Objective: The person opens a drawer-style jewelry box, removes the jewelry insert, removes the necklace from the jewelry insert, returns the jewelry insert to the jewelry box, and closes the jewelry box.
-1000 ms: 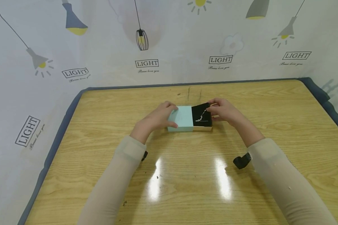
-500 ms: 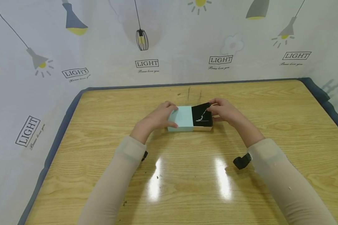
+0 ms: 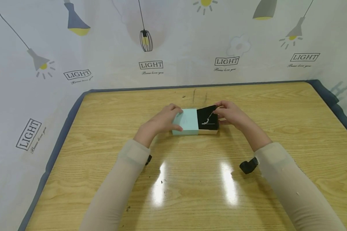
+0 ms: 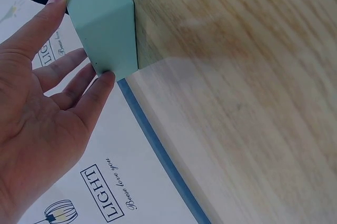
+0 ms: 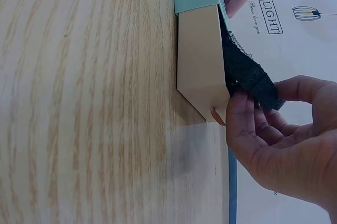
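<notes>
A mint-green jewelry box [image 3: 188, 119] lies on the table with its cream drawer [image 5: 200, 60] pulled partway out to the right. My left hand [image 3: 163, 119] grips the mint sleeve between thumb and fingers. In the drawer sits a black padded insert [image 3: 203, 116], bearing a thin silver chain [image 3: 207, 121]. My right hand [image 3: 229, 113] pinches the insert at its far right corner, which is raised above the drawer. The right wrist view shows that black pad [image 5: 251, 76] tilted up between thumb and fingers. A small brown ribbon tab [image 5: 217, 116] hangs at the drawer's end.
The wood-grain table [image 3: 191, 179] stretches around the box on all sides. Behind it stands a white backdrop [image 3: 185, 73] printed with lamps, its dark blue edge [image 3: 150, 88] running along the table's back. Black wrist cameras [image 3: 248, 165] sit below both sleeves.
The right hand and the raised corner of the insert have shifted very slightly to the right. The left hand and the mint sleeve have stayed in place.
</notes>
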Available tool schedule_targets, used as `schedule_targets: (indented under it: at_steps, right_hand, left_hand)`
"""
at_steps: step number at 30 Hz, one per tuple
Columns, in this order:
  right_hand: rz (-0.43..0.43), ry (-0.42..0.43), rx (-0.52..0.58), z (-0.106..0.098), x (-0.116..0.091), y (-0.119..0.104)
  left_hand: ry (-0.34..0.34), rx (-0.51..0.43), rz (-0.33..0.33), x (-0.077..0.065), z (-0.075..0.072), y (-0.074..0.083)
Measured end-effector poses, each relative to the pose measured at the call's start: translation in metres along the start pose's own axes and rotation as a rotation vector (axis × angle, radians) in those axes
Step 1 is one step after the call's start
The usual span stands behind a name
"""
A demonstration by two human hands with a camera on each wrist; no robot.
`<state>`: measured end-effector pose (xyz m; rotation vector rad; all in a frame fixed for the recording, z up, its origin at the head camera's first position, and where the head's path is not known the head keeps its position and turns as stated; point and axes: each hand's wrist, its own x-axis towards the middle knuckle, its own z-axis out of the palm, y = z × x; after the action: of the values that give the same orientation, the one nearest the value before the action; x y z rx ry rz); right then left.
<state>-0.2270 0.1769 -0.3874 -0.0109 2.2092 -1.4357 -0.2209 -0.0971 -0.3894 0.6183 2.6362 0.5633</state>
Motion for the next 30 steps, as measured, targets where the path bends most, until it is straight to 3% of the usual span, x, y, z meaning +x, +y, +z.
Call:
schedule_targets:
  at_steps: [30]
  right_hand:
    - [0.013,0.018,0.042,0.0010,0.0002,-0.0011]
  left_hand:
    - [-0.005,-0.013,-0.015,-0.0008,-0.0002,0.0010]
